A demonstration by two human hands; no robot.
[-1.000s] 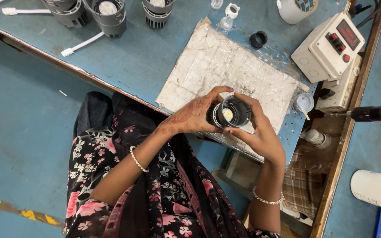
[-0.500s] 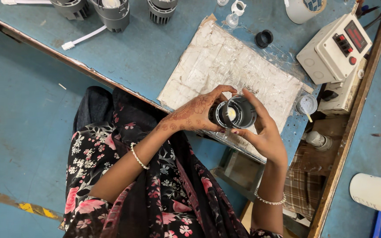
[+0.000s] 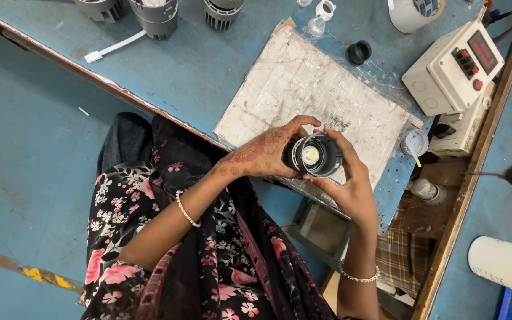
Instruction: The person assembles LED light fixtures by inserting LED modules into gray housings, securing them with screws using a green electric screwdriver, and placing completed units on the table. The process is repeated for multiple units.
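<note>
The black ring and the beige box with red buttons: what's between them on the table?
Only bare blue table and clear film between black ring and box, head view.

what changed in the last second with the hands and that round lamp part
Little changed. Both hands keep the round lamp housing clasped over the near edge of the taped board. The left hand still grips its side, and the right hand still cups it from below. The view drifted slightly. The grey control box, black cap and table stayed put.
</note>
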